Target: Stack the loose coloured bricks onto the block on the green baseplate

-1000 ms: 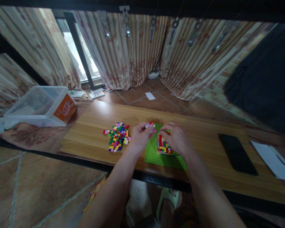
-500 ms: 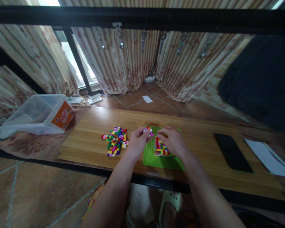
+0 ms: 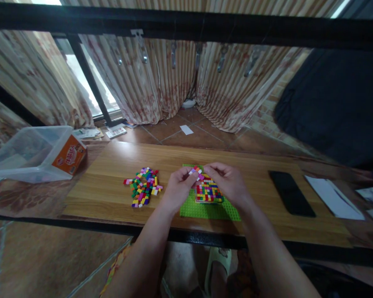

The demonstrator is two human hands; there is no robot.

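Observation:
My left hand [image 3: 180, 185] is closed on a small cluster of toy bricks [image 3: 196, 170], white, pink, red and orange, above the far left part of a green baseplate [image 3: 189, 211]. Close beside it, my right hand [image 3: 225, 180] has thumb and fingertips pinched together at the cluster's right edge; what they hold, if anything, is hidden. Below both hands a block of multicoloured bricks [image 3: 207, 193] stands on the baseplate, its right side partly covered by my right hand. A loose brick pile [image 3: 144, 186] lies on the wooden tabletop to the left.
A clear plastic bin [image 3: 34, 153] with an orange label stands at the far left. On the right lie a black phone-like slab [image 3: 290, 193] and white paper [image 3: 334, 196]. The wooden table [image 3: 102, 178] has a dark front edge. Curtains hang behind.
My right hand has moved from the brick block up to the cluster in my left hand, uncovering more of the block's top. The whole view has shifted slightly.

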